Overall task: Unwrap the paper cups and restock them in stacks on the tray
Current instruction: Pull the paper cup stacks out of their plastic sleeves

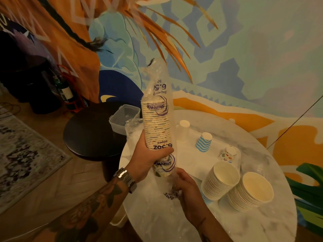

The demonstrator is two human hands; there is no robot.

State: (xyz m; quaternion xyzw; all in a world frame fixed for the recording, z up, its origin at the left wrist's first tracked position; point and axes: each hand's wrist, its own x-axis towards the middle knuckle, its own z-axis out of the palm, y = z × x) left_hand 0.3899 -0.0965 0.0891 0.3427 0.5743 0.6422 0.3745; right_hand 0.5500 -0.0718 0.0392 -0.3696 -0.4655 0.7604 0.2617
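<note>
My left hand (148,158) grips a tall sleeve of paper cups (157,119) in clear printed plastic wrap, held upright above the round marble table (262,224). Below it, my right hand (187,187) pinches the loose lower end of the wrap. A white tray (190,159) lies on the table with a white cup (183,131), a blue striped cup (204,142) and a patterned cup (228,153) standing upside down on it. Two unwrapped stacks lie tilted on the table, one with blue cups (220,182) and one white (251,191).
A dark round side table (87,131) stands to the left with a clear plastic container (124,117) on it. Crumpled empty wrap (132,130) lies at the marble table's left edge. A painted wall rises behind; a rug (22,154) covers the floor at left.
</note>
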